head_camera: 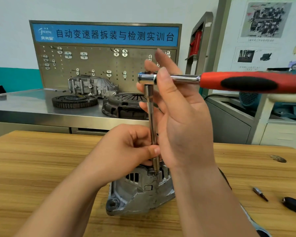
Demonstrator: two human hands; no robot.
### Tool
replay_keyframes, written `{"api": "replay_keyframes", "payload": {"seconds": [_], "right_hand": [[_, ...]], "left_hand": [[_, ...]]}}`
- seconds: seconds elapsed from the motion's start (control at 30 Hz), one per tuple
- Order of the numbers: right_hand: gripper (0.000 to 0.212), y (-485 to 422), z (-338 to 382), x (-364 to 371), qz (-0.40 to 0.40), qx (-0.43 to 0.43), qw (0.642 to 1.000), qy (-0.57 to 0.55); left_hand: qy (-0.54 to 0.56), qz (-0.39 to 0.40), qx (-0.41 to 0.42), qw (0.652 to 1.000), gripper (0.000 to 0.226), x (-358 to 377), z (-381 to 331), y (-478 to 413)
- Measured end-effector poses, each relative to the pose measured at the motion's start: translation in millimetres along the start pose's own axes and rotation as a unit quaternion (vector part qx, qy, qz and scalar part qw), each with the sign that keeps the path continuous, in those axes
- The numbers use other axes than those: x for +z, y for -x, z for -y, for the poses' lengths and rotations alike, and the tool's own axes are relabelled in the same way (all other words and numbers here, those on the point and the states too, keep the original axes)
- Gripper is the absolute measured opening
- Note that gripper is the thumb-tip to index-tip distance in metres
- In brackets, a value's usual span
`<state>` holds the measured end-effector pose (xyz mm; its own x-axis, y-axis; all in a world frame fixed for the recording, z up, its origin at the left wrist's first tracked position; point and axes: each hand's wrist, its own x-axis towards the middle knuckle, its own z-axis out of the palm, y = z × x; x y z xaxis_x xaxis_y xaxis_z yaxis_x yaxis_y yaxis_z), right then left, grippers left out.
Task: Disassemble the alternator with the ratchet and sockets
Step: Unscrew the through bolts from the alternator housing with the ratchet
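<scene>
The left grip (126, 147) pinches the long chrome extension bar (150, 113) between thumb and curled fingers. Directly below that grip, the grey cast-metal alternator (138, 194) stands on the wooden surface (41, 159), and the bar's lower end meets its top. Higher up, the right grip (181, 117) pinches the neck of the chrome ratchet with the red-and-black handle (237, 82). The handle juts out to that grip's right.
</scene>
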<state>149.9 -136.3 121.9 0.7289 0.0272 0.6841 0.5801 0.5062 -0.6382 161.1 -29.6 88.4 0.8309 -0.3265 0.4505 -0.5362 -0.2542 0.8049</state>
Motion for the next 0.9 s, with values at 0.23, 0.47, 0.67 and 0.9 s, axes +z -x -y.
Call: {"api": "replay_keyframes", "payload": {"seconds": [0.23, 0.47, 0.67, 0.9], "right_hand": [[0.035, -1.7, 2.5, -7.0, -0.035, 0.065, 0.995, -0.074], [0.025, -1.6, -1.0, -4.8, -0.055, -0.051, 0.997, 0.022], [0.023, -1.1, -0.6, -5.2, -0.022, 0.005, 0.999, -0.036], [0.024, -1.0, 0.4, -5.4, -0.051, -0.042, 0.998, 0.019]], "left_hand": [[-0.035, 0.028, 0.042, 0.998, 0.012, -2.2, -0.7, 1.7], [-0.041, -0.012, 0.03, 0.999, 0.042, 1.6, 0.6, 0.9], [-0.041, 0.035, 0.027, 0.998, 0.044, -1.6, -0.1, 1.2], [-0.019, -0.026, 0.016, 0.999, 0.041, 3.7, 0.7, 0.3]]}}
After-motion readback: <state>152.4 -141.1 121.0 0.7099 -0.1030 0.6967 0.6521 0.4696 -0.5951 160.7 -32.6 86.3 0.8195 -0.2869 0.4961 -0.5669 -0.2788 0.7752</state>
